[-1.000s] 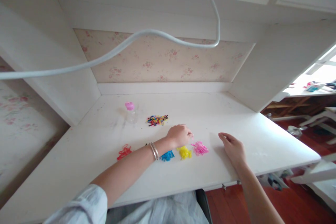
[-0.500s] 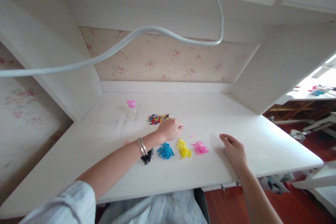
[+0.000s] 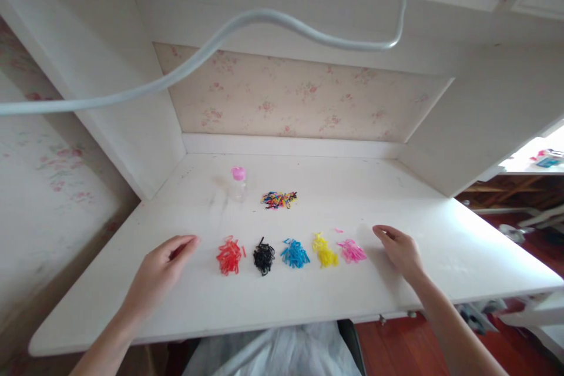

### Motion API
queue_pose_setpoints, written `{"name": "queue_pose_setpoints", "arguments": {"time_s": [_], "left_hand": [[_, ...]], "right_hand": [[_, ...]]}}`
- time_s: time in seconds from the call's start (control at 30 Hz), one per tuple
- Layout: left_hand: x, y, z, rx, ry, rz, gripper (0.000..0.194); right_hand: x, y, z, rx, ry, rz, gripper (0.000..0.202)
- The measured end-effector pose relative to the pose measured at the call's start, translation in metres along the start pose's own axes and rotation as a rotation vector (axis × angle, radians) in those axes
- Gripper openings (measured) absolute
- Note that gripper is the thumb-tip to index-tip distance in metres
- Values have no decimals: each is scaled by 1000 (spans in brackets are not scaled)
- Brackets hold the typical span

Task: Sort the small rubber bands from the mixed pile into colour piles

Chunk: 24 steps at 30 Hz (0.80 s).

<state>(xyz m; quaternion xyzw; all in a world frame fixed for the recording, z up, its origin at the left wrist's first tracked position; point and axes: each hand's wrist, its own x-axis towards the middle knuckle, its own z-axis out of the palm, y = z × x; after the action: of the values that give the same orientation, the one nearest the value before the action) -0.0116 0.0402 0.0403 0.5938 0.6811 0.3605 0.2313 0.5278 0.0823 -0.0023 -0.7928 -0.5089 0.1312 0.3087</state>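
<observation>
My left hand (image 3: 165, 264) is at the left of the desk, thumb and fingers pinched together. Whatever it may hold is too small to make out. Beside it lies a heap of red rubber bands (image 3: 230, 256). Black bands (image 3: 264, 257), blue bands (image 3: 295, 254), yellow bands (image 3: 325, 251) and pink bands (image 3: 352, 251) form separate heaps to the right. My right hand (image 3: 399, 251) rests just right of the pink heap, its fingers also pressed together, contents hidden. Farther back lies a mixed-colour pile of bands (image 3: 279, 200).
A clear container with a pink top (image 3: 238, 174) stands at the back left of the white desk (image 3: 299, 305). One loose pink band (image 3: 338, 230) lies behind the pink heap. A white cable (image 3: 273, 16) hangs across the upper view.
My left hand has drawn back from near the mixed pile to the left side, uncovering the red and black heaps. My right hand stays by the pink heap. The view has shifted slightly.
</observation>
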Motion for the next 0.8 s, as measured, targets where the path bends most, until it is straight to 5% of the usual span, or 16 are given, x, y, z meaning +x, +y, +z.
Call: {"name": "queue_pose_setpoints", "arguments": {"time_s": [0.13, 0.3, 0.6, 0.8], "left_hand": [[-22, -32, 0, -56, 57, -154, 38], [-20, -30, 5, -78, 65, -139, 39], [-19, -26, 6, -46, 16, -105, 39], [-16, -24, 10, -42, 17, -98, 39]], "right_hand": [[-4, -48, 7, -60, -208, -212, 43], [4, -93, 18, -184, -485, -360, 40], [10, -89, 8, -307, -596, -310, 36], [0, -105, 4, -310, -496, -345, 40]]}}
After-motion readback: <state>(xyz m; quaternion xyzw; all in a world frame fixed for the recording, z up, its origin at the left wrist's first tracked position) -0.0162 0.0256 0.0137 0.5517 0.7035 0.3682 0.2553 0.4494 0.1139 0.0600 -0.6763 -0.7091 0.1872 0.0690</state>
